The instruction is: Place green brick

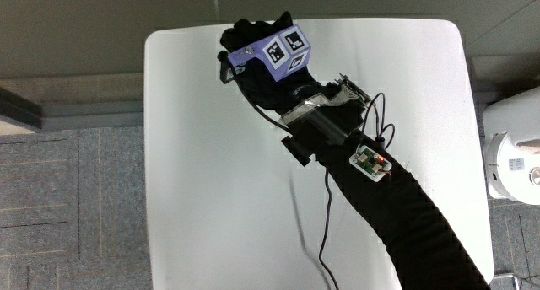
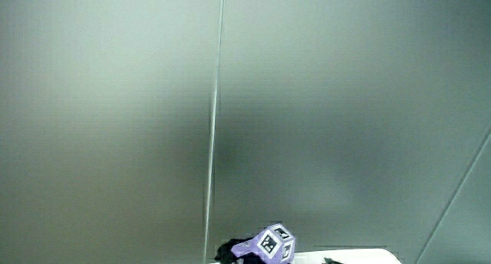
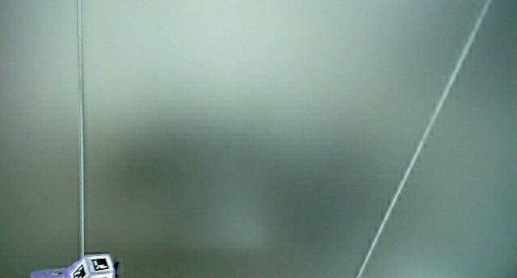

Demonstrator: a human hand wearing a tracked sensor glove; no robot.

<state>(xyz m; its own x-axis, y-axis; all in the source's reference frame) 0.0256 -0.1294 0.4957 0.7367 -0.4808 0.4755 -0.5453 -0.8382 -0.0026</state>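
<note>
The hand [image 1: 260,50] in its black glove hovers over the white table [image 1: 219,180] at the table's edge, farther from the person than the table's middle. A purple patterned cube [image 1: 274,56] sits on its back. The forearm [image 1: 405,214] stretches across the table toward the person. No green brick shows in any view; the hand covers whatever lies under it. Both side views show mostly a pale wall, with only the cube [image 2: 270,243] [image 3: 89,267] peeking in.
A small circuit board [image 1: 371,162] with a red light is strapped to the forearm, and a thin black cable [image 1: 325,231] trails from it over the table. A white rounded device [image 1: 510,155] stands beside the table. Grey carpet surrounds the table.
</note>
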